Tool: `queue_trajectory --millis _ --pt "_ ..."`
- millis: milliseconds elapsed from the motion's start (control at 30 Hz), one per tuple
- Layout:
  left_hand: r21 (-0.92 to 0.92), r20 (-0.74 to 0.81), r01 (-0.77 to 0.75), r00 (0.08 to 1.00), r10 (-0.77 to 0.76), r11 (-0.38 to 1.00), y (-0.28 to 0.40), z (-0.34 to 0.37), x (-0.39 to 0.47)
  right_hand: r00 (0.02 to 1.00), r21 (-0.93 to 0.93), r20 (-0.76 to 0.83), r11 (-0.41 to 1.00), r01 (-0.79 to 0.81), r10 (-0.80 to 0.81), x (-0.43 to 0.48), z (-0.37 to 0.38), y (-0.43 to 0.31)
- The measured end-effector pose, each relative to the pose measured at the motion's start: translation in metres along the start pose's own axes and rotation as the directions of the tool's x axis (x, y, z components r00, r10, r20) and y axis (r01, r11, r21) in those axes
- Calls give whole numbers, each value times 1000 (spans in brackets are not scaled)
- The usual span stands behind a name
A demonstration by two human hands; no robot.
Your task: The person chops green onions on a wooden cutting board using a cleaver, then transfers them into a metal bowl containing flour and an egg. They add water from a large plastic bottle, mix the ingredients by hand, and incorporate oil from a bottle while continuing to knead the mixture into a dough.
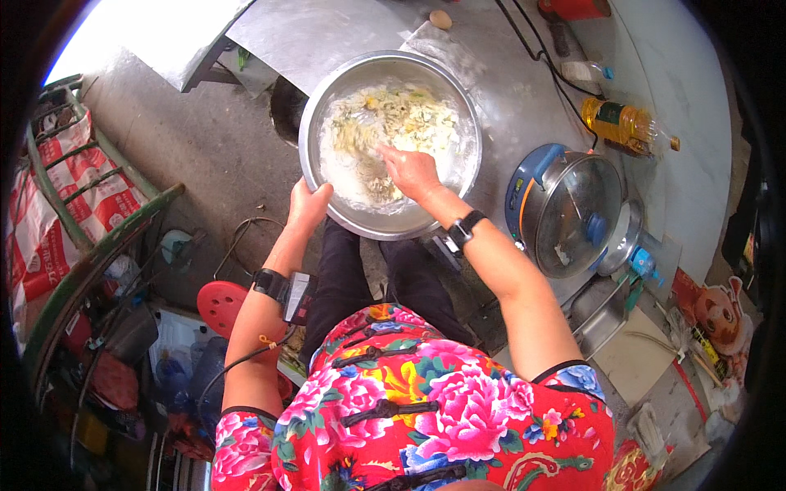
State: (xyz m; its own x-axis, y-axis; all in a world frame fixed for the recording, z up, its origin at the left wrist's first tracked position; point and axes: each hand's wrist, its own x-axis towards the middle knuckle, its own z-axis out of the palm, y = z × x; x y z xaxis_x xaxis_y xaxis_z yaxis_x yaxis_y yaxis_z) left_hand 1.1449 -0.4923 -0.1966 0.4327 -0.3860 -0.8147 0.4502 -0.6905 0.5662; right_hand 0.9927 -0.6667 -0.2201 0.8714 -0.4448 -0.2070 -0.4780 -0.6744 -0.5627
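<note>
A wide stainless steel bowl (390,226) sits in front of me, its near side overhanging the counter edge. White flour and a lumpy, yellowish mixture with green bits (405,110) fill its bottom. My left hand (308,205) grips the bowl's left rim, thumb on top. Over the middle of the bowl, my right hand (412,172) reaches into the mixture with its fingers bunched and pointing left. Blur around the fingertips hides whether they hold a thin utensil.
A brown egg (440,19) lies beyond the bowl. To the right stand an electric pan with a glass lid (577,215) and a fallen oil bottle (620,123). Black cables (546,61) cross the metal counter (491,123). A red round stool (224,307) stands lower left.
</note>
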Motion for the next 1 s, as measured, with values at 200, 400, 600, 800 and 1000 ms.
queue_trajectory --millis 200,400,600,800,1000 --pt "21 4 -61 998 61 998 -6 1 4 906 -70 -220 921 -383 360 30 -30 34" --pt "68 -10 -96 995 97 993 -3 -2 7 999 153 -36 988 18 -12 25 5 -15" --pt "-11 1 10 1000 -10 1000 4 -4 12 954 -277 274 960 -46 125 -17 -53 28" --pt "-112 -7 -55 999 54 992 12 1 18 948 -338 -120 885 -320 296 -17 -78 64" --pt "-147 -11 -111 994 111 983 21 12 38 916 -154 -74 903 -400 393 -10 -52 32"
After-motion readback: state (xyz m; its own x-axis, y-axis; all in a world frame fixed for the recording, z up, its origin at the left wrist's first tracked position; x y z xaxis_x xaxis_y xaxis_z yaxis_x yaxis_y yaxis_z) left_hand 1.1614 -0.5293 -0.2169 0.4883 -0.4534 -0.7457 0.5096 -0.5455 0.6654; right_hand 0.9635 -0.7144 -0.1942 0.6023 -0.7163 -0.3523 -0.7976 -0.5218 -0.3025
